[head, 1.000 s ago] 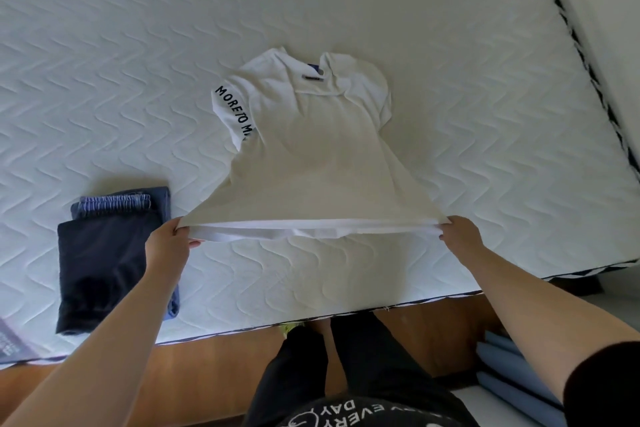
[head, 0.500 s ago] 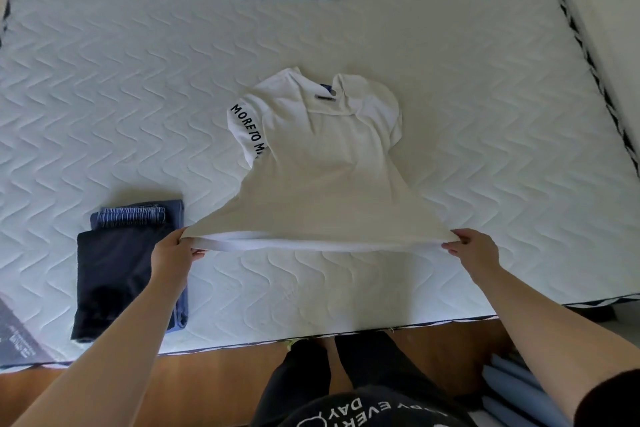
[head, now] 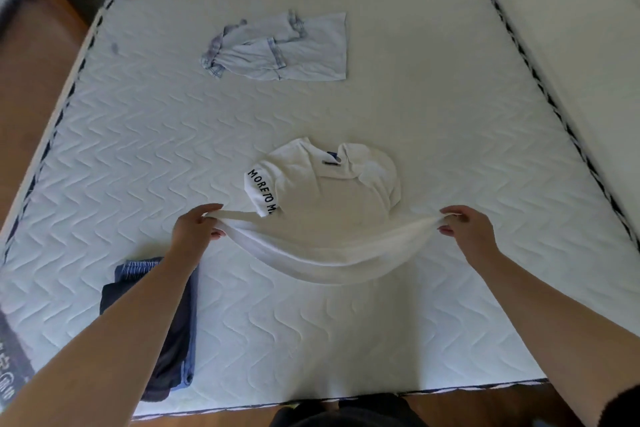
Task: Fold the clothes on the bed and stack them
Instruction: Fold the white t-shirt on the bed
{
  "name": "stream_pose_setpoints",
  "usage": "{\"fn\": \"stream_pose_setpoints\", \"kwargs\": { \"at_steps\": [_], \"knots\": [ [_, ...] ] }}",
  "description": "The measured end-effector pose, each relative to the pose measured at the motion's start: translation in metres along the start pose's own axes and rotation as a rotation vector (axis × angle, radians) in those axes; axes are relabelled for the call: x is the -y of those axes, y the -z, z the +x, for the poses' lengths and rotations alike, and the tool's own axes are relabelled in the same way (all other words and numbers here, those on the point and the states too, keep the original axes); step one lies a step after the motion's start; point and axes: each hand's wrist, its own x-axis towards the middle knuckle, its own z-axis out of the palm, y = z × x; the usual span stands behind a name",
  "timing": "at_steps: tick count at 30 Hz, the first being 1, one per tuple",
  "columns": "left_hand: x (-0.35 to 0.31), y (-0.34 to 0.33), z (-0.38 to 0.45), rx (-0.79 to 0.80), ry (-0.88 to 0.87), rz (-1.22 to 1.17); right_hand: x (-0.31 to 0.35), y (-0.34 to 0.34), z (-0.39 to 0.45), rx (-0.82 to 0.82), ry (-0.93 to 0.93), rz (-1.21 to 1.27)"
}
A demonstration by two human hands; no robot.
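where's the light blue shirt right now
In the head view the light blue shirt lies unfolded on the far part of the mattress, left of centre, beyond the white t-shirt and apart from it.

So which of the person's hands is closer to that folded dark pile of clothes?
Left. The left hand pinches the white shirt's hem just above the dark pile, its forearm crossing over it. The right hand holds the hem's other corner, far across the bed.

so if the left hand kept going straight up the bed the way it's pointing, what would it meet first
Probably the printed sleeve of the white t-shirt, just beyond the left hand gripping the hem. Further on lies the light blue shirt. Depth is unclear; it may pass above the sleeve.
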Motion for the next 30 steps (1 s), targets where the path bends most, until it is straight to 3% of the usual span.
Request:
{"fn": "stream_pose_setpoints", "kwargs": {
  "at_steps": [8, 13, 21, 26, 30],
  "knots": [
    [-0.157, -0.008, 0.058, 0.012, -0.122, -0.149, 0.146, 0.002, 0.073, 0.015, 0.068, 0.338],
    [-0.268, 0.004, 0.101, -0.009, -0.234, -0.200, 0.232, 0.018, 0.127, -0.059, 0.230, 0.255],
    [-0.430, 0.050, 0.145, -0.025, -0.310, -0.309, 0.365, 0.065, 0.196, -0.153, 0.334, 0.283],
    [-0.484, 0.064, 0.162, -0.085, -0.322, -0.446, 0.420, 0.086, 0.209, -0.129, 0.384, 0.345],
    [-0.483, 0.059, 0.165, -0.085, -0.366, -0.436, 0.424, 0.089, 0.216, -0.110, 0.389, 0.393]
  ]
}}
